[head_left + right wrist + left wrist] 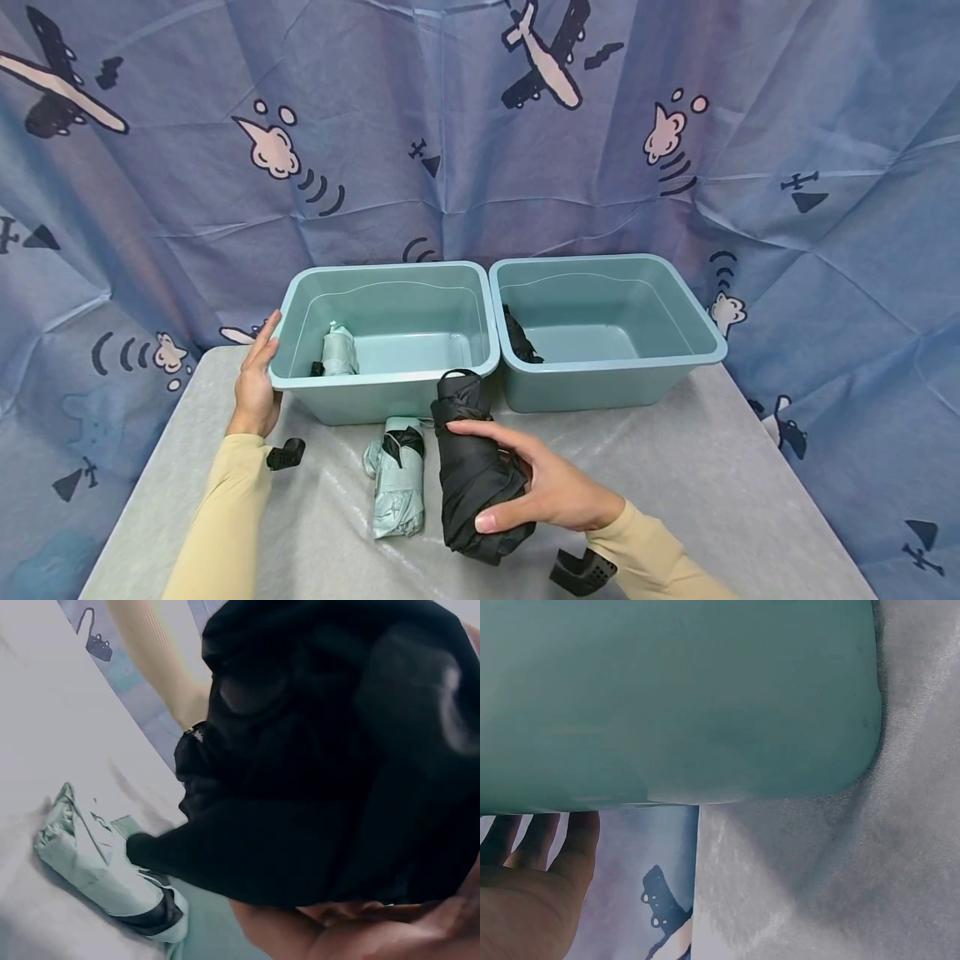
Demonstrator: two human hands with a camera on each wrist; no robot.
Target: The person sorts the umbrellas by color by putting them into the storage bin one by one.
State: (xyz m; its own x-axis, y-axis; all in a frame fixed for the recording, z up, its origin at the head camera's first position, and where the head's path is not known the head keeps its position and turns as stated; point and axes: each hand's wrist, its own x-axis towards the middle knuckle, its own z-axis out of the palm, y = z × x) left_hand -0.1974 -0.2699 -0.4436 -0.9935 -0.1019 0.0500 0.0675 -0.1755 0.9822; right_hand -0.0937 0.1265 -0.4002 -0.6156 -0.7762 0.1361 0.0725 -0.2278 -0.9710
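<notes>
My right hand grips a black folded umbrella, thumb on its near side and fingers over its right side. A wrist loop shows at the umbrella's far end, which overlaps the left bin's front rim in the head view. In the right wrist view the black cloth fills much of the picture. Just left of it, a pale green folded umbrella with a black patch lies on the table. My left hand, fingers extended, touches the left end of the left green bin.
Beside the left bin stands a second green bin. A pale green bundle lies inside the left bin, and a black one leans in the right bin's left end. Behind the grey table hangs a blue printed curtain.
</notes>
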